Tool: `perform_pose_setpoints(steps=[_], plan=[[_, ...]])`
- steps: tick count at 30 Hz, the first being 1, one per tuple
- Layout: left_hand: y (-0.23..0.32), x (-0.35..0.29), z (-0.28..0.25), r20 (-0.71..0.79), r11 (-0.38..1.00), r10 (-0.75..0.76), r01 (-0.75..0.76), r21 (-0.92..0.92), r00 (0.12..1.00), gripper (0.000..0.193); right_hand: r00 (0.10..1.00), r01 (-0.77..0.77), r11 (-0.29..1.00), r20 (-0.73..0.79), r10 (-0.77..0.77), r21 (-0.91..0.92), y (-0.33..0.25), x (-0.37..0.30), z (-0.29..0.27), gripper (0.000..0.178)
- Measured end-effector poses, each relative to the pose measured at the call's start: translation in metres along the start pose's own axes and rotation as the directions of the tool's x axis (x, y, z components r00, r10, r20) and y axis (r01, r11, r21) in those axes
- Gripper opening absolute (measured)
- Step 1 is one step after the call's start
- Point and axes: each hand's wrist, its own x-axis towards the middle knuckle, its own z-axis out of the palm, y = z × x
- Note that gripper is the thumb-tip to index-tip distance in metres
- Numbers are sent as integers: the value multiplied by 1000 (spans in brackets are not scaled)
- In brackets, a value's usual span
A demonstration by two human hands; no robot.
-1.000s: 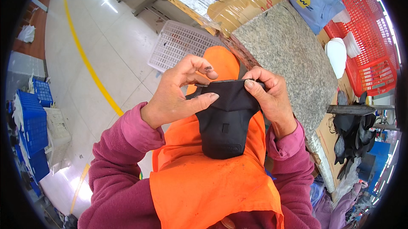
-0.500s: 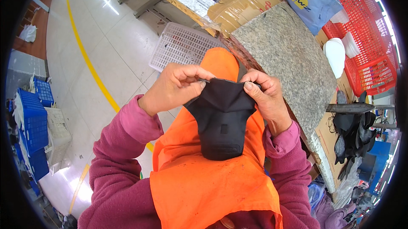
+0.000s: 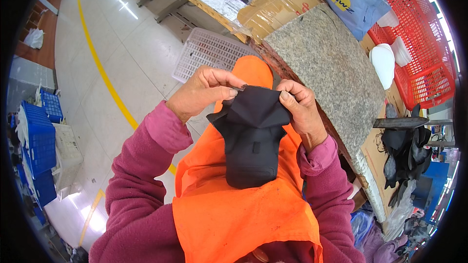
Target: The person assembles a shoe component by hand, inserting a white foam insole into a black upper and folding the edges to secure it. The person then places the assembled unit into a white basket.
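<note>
Both hands are closed in pinches on the upper edge of a black fabric piece point(image 3: 251, 136): the left hand point(image 3: 204, 92) grips its top left corner between thumb and fingers, and the right hand point(image 3: 300, 109) pinches the top right corner. Compared with a second ago, the top edge has been drawn up and folded over, so that a creased flap is now formed between the two hands, where the cloth was held flatter before. The piece is held over an orange apron point(image 3: 243, 204), in front of the body, with its rounded lower end hanging down. From this, the folding of the top edge is judged to be under way. A grey stone worktop point(image 3: 326, 63) lies just beyond the hands.
</note>
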Motion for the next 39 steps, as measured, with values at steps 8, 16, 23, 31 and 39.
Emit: perform_pose_setpoints(steps=[8, 16, 23, 31, 39], plan=[[-4, 0, 5, 72, 984, -23, 35, -173, 997, 45, 985, -147, 962, -58, 164, 232, 20, -3, 5, 11], [-16, 1, -1, -24, 979, -145, 140, -150, 989, 29, 974, -205, 898, -8, 225, 390, 39, -2, 7, 12], [-26, 6, 1, -49, 918, -155, 125, -376, 987, 27, 981, -167, 915, -28, 190, 367, 42, -1, 9, 12], [5, -3, 4, -60, 968, 23, -37, -249, 998, 14, 987, -146, 955, -20, 157, 256, 29, -5, 10, 10], [4, -5, 20, -27, 970, 192, -186, 154, 981, 14, 988, -140, 973, -33, 149, 185, 21, -6, 14, 10]])
